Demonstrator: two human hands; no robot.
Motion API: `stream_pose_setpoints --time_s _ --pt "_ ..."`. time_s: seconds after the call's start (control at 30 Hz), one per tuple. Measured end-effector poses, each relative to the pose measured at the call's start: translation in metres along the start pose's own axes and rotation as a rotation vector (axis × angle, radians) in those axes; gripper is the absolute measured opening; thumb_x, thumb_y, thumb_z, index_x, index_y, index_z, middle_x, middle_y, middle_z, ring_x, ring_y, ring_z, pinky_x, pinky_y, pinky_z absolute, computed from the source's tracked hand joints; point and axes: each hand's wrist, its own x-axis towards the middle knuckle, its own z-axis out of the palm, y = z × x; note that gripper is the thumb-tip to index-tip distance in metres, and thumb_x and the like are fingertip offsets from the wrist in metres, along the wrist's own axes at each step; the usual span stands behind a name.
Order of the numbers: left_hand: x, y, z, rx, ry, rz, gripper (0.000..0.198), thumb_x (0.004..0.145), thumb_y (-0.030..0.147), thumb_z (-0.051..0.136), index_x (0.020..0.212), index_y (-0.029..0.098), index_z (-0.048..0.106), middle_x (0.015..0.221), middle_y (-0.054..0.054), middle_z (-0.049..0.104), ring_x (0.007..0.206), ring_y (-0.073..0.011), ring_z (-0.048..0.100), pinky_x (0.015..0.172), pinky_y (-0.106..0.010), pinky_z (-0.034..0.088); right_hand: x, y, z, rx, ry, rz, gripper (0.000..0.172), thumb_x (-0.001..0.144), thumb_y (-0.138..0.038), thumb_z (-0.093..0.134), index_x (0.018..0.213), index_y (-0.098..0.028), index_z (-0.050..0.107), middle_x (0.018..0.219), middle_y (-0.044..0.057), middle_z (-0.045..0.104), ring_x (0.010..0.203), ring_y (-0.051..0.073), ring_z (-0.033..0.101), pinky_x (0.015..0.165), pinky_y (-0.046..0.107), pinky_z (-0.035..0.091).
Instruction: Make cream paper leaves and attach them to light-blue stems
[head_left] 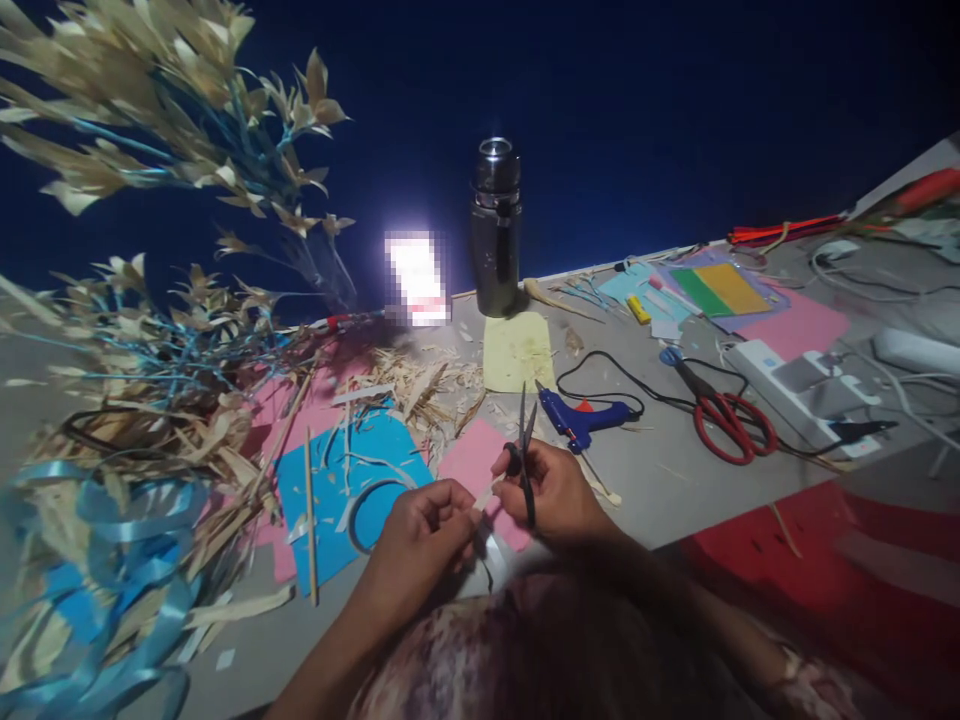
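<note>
Between my two hands a small pale strip is stretched over a pink sheet. My left hand pinches its lower left end. The fingertips of my right hand are at its upper right end, and the same hand holds small dark scissors with the blades pointing up and slightly parted. A blue glue gun lies just beyond my right hand. To the left of my left hand, a roll of tape rests on a blue sheet.
Pale dried flowers and light blue ribbon fill the left. A dark flask stands at the back, behind a yellow sheet. Red-handled scissors, a white power strip and cables lie on the right.
</note>
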Motion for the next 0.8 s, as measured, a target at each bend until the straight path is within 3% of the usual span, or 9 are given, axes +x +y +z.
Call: stream_pose_setpoints --time_s 0.23,0.5,0.67,0.8 --pt "0.004 0.002 0.005 -0.005 0.07 0.036 0.026 0.078 0.041 0.067 0.071 0.017 0.064 0.052 0.001 0.059 0.043 -0.0105 0.047 0.046 -0.022 0.032 0.003 0.015 0.001 -0.073 0.133 -0.065 0.017 0.068 -0.022 0.069 0.083 -0.018 0.063 0.061 -0.005 0.054 0.05 0.009 0.045 0.046 0.02 0.037" --pt "0.018 0.01 0.014 0.331 0.244 0.239 0.019 0.07 0.029 0.058 0.055 0.019 0.061 0.05 0.003 0.05 0.05 -0.0129 0.043 0.048 -0.024 0.03 0.006 0.016 0.0 -0.18 0.156 -0.125 0.012 0.069 -0.025 0.068 0.079 -0.019 0.064 0.057 -0.005 0.051 0.048 0.01 0.043 0.044 0.02 0.034" --pt "0.018 0.004 0.005 0.465 0.308 0.232 0.015 0.068 0.025 0.055 0.056 0.02 0.062 0.05 0.002 0.055 0.05 -0.0148 0.049 0.049 -0.025 0.033 0.006 0.02 -0.001 -0.197 0.247 -0.236 0.008 0.067 -0.025 0.067 0.071 -0.02 0.062 0.06 -0.003 0.057 0.051 0.012 0.048 0.048 0.022 0.04" --pt "0.01 0.008 -0.013 0.234 0.278 0.156 0.019 0.076 0.03 0.056 0.073 0.019 0.071 0.063 -0.003 0.067 0.055 -0.0177 0.057 0.05 -0.026 0.039 0.004 0.016 -0.006 -0.232 0.346 -0.255 0.008 0.071 -0.027 0.067 0.071 -0.021 0.061 0.056 -0.004 0.052 0.047 0.011 0.045 0.046 0.023 0.038"
